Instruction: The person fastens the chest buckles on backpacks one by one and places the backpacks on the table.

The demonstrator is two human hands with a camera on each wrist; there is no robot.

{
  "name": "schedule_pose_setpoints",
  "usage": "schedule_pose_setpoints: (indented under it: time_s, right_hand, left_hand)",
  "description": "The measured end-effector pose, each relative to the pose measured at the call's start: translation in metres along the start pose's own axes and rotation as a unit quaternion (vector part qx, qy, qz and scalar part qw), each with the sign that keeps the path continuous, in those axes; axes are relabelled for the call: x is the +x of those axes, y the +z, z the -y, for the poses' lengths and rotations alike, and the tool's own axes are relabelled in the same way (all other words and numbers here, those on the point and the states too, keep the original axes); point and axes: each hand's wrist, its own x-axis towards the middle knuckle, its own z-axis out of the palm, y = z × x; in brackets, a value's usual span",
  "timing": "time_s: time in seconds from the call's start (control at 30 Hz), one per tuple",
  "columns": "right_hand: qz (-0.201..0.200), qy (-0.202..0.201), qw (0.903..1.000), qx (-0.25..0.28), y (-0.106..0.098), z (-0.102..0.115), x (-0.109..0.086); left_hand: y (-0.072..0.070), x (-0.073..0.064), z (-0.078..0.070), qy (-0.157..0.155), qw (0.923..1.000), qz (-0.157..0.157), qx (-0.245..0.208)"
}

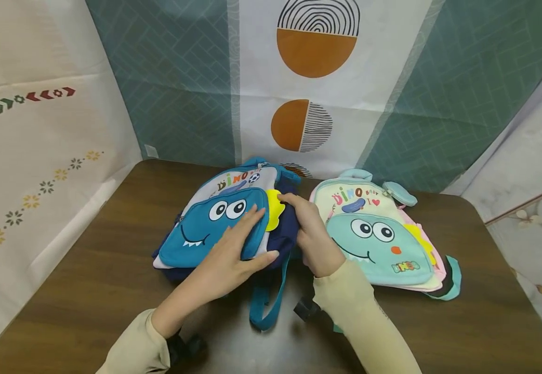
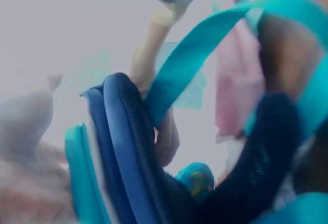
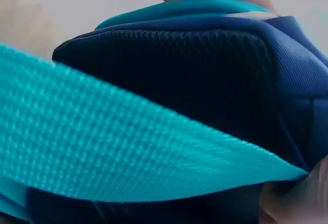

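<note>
A blue dinosaur backpack [image 1: 224, 223] with a navy side and a yellow frill leans back on the table, its front tilted upward. My left hand [image 1: 235, 249] lies flat over the front pocket, fingers straight and thumb spread toward the side. At the bag's right side my right hand [image 1: 315, 234] grips the navy fabric, thumb by the yellow frill and fingers hidden behind. In the right wrist view, a turquoise strap [image 3: 143, 147] crosses the dark mesh back and runs to the right hand's fingers [image 3: 302, 198]. The left wrist view shows the bag's layered edge [image 2: 128, 142] beside the left hand.
A mint and pink dinosaur backpack [image 1: 378, 239] lies just right of the blue one, partly behind my right forearm. The brown table [image 1: 93, 259] ends against a patterned cloth backdrop [image 1: 186, 93]. The blue bag's loose strap [image 1: 266, 311] hangs toward me between my forearms.
</note>
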Motion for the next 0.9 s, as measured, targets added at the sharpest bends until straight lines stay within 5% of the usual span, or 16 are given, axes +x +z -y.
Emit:
schedule_pose_setpoints:
  time_s: [0.3, 0.47, 0.63, 0.8, 0.9]
  right_hand:
    - [0.033, -0.182, 0.9802, -0.072, 0.012, -0.005, -0.033]
    - [0.125, -0.245, 0.9556, -0.106, 0.016, -0.006, -0.041]
    - [0.239, -0.263, 0.9207, -0.161, 0.014, -0.005, -0.043]
    - [0.362, -0.258, 0.8691, -0.218, 0.014, -0.003, -0.048]
    - [0.402, -0.268, 0.8417, -0.241, 0.017, -0.001, -0.052]
  left_hand:
    - [-0.009, 0.013, -0.023, -0.015, 0.9989, -0.031, -0.033]
    - [-0.021, 0.007, -0.03, -0.03, 0.9965, -0.074, -0.025]
    - [-0.03, 0.0, -0.036, -0.03, 0.9928, -0.115, -0.01]
    - [-0.042, -0.01, -0.037, 0.005, 0.9922, -0.125, -0.002]
    - [-0.045, -0.016, -0.037, 0.024, 0.9874, -0.156, 0.003]
